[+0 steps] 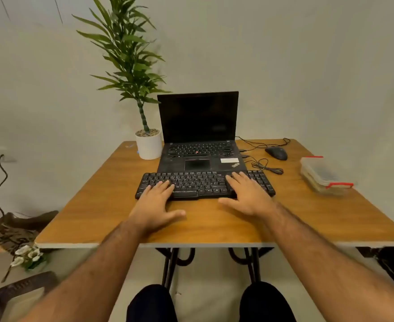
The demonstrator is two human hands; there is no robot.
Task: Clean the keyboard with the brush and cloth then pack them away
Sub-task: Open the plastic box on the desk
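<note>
Black keyboard (205, 184) lies mid-table (93, 205), long side parallel to the near edge, butted against the front of an open black laptop (199, 135).

Left hand (153, 205): palm down, fingers (165, 185) straight and slightly spread, tips on the keys at the keyboard's left part, thumb out over bare table just near of it. Right hand (247, 194): same pose, fingers flat on the keys right of centre next to the numpad, thumb off the near edge. Neither grips anything.

Clear lidded plastic container (324, 175) with red clips sits at the right edge, well apart from the hands. Contents too blurred to identify; brush and cloth can't be made out.

Laptop screen dark. Palm-rest logo at lower right looks like "ThinkPad", not sharp enough to confirm; white sticker beside it unreadable. Key legends unreadable.

Black mouse (276, 153) near far right corner, cables looping between it and laptop. Potted plant (148, 145) in white pot left of laptop, near far edge.
</note>
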